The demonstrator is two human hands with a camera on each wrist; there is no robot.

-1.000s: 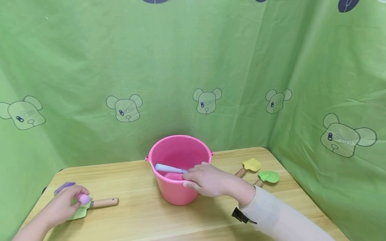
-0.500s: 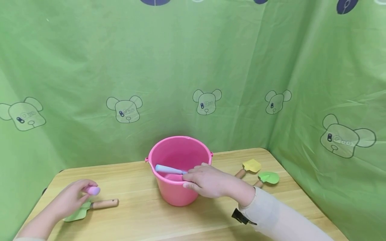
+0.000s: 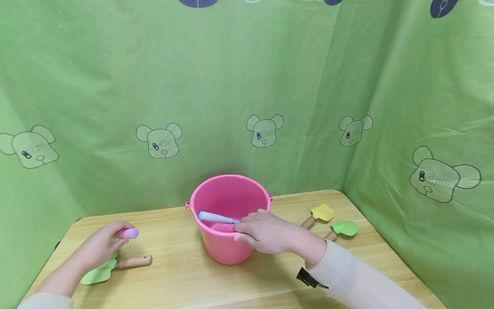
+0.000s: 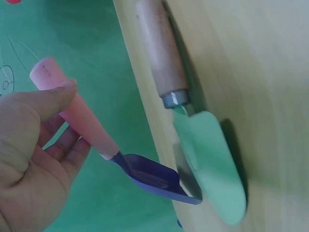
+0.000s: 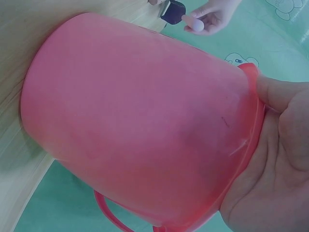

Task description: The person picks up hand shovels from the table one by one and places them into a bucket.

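The purple scoop [image 4: 96, 135] is in the left hand [image 3: 98, 246], pinched by its pink handle between thumb and fingers, raised over the left part of the table [image 3: 173, 279]. Just beyond its blade in the left wrist view lies a green trowel [image 4: 210, 166], wooden handle pointing toward the bucket [image 3: 225, 249]. The right hand [image 3: 266, 231] grips the bucket's near right rim; a blue handle [image 3: 216, 217] slants inside. Right of the bucket lie a yellow shovel [image 3: 322, 212] and a green spade [image 3: 344, 227], before a green curtain [image 3: 216, 86].
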